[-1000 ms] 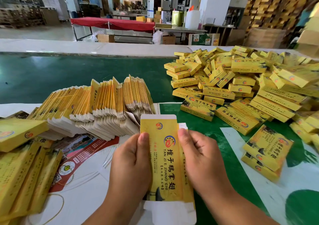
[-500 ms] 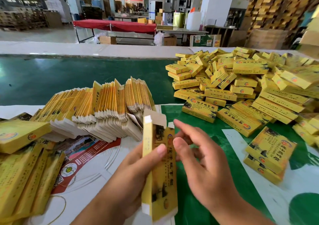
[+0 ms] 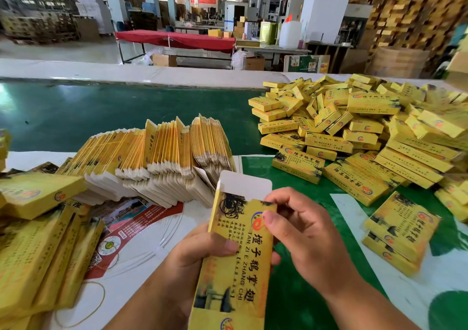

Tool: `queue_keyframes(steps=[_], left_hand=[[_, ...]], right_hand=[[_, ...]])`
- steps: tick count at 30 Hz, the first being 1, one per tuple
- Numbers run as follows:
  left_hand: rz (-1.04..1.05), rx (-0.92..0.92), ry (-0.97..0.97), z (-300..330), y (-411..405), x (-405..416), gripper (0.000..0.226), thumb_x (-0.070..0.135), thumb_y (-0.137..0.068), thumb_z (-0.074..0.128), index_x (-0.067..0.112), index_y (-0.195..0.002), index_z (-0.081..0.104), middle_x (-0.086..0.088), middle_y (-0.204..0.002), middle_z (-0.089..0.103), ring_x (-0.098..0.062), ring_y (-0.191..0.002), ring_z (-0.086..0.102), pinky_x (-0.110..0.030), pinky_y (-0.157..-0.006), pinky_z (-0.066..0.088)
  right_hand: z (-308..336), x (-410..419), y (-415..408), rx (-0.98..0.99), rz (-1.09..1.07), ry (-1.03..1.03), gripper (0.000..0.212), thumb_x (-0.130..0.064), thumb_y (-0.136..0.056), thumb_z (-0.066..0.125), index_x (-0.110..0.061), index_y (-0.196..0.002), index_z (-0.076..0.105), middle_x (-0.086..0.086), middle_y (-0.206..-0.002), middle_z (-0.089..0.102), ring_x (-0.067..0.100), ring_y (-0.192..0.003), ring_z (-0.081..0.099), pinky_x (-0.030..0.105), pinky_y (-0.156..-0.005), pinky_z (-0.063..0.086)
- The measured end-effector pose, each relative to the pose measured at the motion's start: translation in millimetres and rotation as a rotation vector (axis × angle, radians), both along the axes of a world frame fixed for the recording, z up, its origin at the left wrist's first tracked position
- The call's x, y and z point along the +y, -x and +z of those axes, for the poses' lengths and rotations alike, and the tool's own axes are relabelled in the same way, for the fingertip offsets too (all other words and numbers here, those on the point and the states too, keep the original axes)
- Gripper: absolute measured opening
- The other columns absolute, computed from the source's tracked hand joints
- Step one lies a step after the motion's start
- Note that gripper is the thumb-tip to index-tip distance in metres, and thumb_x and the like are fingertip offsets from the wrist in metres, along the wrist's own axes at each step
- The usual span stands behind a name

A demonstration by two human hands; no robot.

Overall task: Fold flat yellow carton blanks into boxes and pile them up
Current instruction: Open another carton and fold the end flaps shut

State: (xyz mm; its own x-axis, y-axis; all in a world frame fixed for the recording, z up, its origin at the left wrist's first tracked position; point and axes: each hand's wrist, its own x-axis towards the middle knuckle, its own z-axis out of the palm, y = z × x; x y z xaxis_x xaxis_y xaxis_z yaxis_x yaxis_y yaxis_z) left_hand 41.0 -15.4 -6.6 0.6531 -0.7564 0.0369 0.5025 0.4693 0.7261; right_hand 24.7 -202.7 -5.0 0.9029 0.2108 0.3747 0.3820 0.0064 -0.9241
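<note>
I hold one yellow carton (image 3: 238, 261) upright in front of me, opened into a box shape, its white top flap standing up. My left hand (image 3: 202, 251) grips its left side, thumb across the printed face. My right hand (image 3: 304, 236) pinches the upper right corner, thumb on the front and fingers curled behind. A long row of flat yellow blanks (image 3: 152, 157) stands on edge just beyond. A big pile of folded yellow boxes (image 3: 359, 129) lies at the right.
More yellow cartons (image 3: 38, 241) are stacked at my left. Printed sheets (image 3: 141, 218) cover the white table under the blanks. A green belt (image 3: 101, 112) runs across behind. Two boxes (image 3: 402, 231) lie near my right hand.
The carton went from flat to edge-on and now faces me again as an opened box. My right hand moved from its right edge up to the top right corner.
</note>
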Motion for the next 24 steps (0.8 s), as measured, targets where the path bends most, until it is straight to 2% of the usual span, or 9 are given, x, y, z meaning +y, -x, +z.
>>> queue_keyframes(steps=[2,5,8,10,12,15,18,21,24], left_hand=[[0.028,0.008,-0.030,-2,0,-2,0.069,0.013,-0.053,0.081,-0.009,-0.114,0.058,-0.034,-0.099,0.063,-0.043,-0.088,0.064,-0.051,-0.082,0.052],[0.075,-0.101,-0.106,0,4,-8,0.046,0.016,-0.066,0.071,0.008,-0.111,0.067,-0.027,-0.102,0.069,-0.040,-0.093,0.068,-0.047,-0.081,0.055],[0.392,-0.362,-0.304,-4,4,-13,0.042,0.023,-0.074,0.072,0.028,-0.113,0.060,-0.019,-0.105,0.071,-0.037,-0.093,0.070,-0.041,-0.074,0.058],[0.577,-0.474,-0.294,-4,2,-15,0.046,0.017,-0.075,0.073,0.032,-0.114,0.055,-0.019,-0.107,0.070,-0.035,-0.085,0.072,-0.043,-0.070,0.059],[0.657,-0.512,-0.293,-4,0,-15,0.047,0.016,-0.074,0.075,0.028,-0.115,0.055,-0.017,-0.105,0.069,-0.032,-0.079,0.071,-0.046,-0.069,0.058],[0.621,-0.512,-0.317,-4,-2,-12,0.041,0.016,-0.073,0.077,0.021,-0.110,0.059,-0.016,-0.099,0.069,-0.040,-0.082,0.069,-0.057,-0.070,0.058],[0.588,-0.475,-0.344,-4,-4,-9,0.039,0.017,-0.070,0.080,0.020,-0.105,0.063,-0.028,-0.100,0.062,-0.045,-0.079,0.056,-0.068,-0.074,0.047],[0.544,-0.479,-0.376,-3,-4,-8,0.031,0.020,-0.069,0.081,0.018,-0.097,0.066,-0.037,-0.093,0.061,-0.041,-0.075,0.054,-0.058,-0.072,0.046],[0.484,-0.502,-0.394,-5,-5,-6,0.019,0.017,-0.073,0.081,0.015,-0.083,0.065,-0.022,-0.071,0.070,-0.031,-0.070,0.067,-0.042,-0.066,0.055]], right_hand=[[-1,1,1,-0.032,-0.032,0.025,0.022,-0.032,-0.093,0.058,-0.013,-0.084,0.056,0.005,-0.069,0.065,0.015,-0.056,0.063,0.021,-0.042,0.045],[-3,3,0,-0.127,-0.170,0.083,0.030,-0.029,-0.097,0.056,-0.013,-0.071,0.051,-0.006,-0.060,0.058,0.007,-0.054,0.061,0.018,-0.043,0.043],[1,2,-5,-0.205,-0.319,0.160,0.035,-0.033,-0.093,0.058,-0.018,-0.062,0.051,-0.006,-0.054,0.045,0.005,-0.049,0.042,0.016,-0.049,0.035],[3,-1,-6,-0.167,-0.338,0.154,0.037,-0.031,-0.093,0.062,-0.014,-0.061,0.053,0.004,-0.054,0.046,0.008,-0.049,0.041,0.019,-0.049,0.034],[3,-3,-7,-0.125,-0.320,0.138,0.035,-0.029,-0.091,0.060,-0.016,-0.059,0.053,0.003,-0.053,0.046,0.009,-0.049,0.041,0.022,-0.048,0.034],[3,-4,-7,-0.129,-0.295,0.123,0.037,-0.024,-0.092,0.060,-0.018,-0.057,0.049,-0.006,-0.051,0.042,0.008,-0.048,0.037,0.021,-0.049,0.033],[2,-4,-8,-0.147,-0.278,0.101,0.040,-0.024,-0.092,0.061,-0.014,-0.057,0.046,-0.008,-0.052,0.038,0.008,-0.048,0.034,0.021,-0.048,0.031],[3,-4,-7,-0.132,-0.269,0.073,0.039,-0.019,-0.092,0.061,-0.013,-0.056,0.048,-0.007,-0.050,0.039,0.010,-0.047,0.035,0.023,-0.047,0.031],[2,-4,-7,-0.117,-0.269,0.074,0.038,-0.022,-0.090,0.062,-0.007,-0.057,0.050,0.006,-0.049,0.041,0.017,-0.046,0.036,0.027,-0.045,0.031]])
